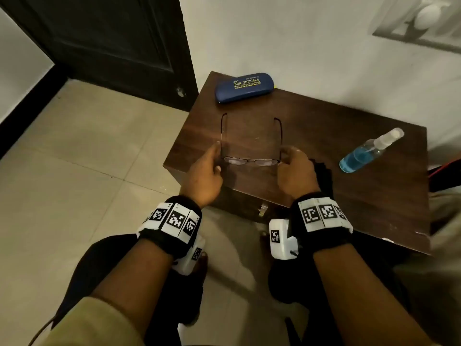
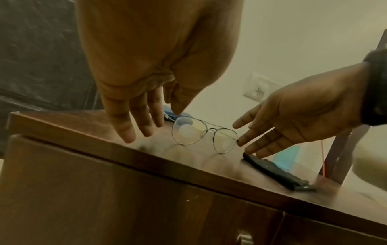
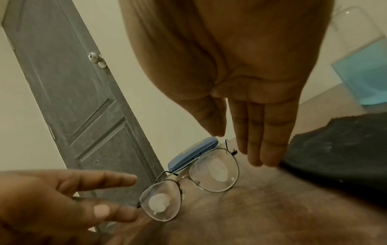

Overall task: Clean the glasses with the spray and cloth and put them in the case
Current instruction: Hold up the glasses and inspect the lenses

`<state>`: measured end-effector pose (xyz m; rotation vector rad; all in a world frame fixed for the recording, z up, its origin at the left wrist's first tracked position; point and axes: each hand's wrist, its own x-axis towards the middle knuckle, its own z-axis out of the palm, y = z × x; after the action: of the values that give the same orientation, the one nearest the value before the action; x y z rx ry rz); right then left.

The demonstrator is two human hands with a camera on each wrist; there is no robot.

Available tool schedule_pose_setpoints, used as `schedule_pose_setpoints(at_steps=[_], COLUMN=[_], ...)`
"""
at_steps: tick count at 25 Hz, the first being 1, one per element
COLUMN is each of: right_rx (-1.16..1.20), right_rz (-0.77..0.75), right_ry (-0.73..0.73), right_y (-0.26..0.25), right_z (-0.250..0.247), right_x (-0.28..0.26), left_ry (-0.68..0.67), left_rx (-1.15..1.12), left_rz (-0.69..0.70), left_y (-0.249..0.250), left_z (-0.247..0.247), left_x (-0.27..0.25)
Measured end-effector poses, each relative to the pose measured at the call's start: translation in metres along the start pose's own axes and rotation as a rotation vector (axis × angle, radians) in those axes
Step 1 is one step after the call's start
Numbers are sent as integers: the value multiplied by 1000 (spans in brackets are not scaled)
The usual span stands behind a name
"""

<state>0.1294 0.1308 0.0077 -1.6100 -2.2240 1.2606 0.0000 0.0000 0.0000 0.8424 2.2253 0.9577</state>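
the glasses (image 1: 251,146) stand on the table (image 1: 349,196), temples unfolded, between the left hand (image 1: 205,171) and right hand (image 1: 295,171); both hands flank the hinges with straight, relaxed fingers, holding nothing, likely poised to lift them evenly.

Black wristbands (image 1: 172,228) bear white square-code tags; one olive sleeve (image 1: 94,323).

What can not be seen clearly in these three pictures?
- Cloth: in the head view the right hand hides most of it.
- Spray bottle: cut off by the right edge of the right wrist view.
- Glasses: whether fingertips touch the frame cannot be told.
- Case: its small print is unreadable in the head view; in the left wrist view the left hand hides most of it.
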Motion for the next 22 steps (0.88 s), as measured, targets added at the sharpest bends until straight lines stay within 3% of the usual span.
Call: schedule_pose_setpoints(at_steps=[6,9,13,16,22], right_rx=[-4,-12,39,52,107], right_rz=[87,71,-1,-32,-97], right_ry=[-110,-126,-29,-36,49], right_y=[4,0,-13,-13,-16], right_z=[3,3,0,1,-16], right_x=[10,11,13,17,15], left_ry=[-106,-95,56,184,237], left_rx=[-39,-11,26,-23,-90], left_rz=[-149,-146,-111,-88,-25], left_y=[-4,2,15,18,16], left_z=[6,6,-3,-9,-23], left_x=[18,15,15,16,19])
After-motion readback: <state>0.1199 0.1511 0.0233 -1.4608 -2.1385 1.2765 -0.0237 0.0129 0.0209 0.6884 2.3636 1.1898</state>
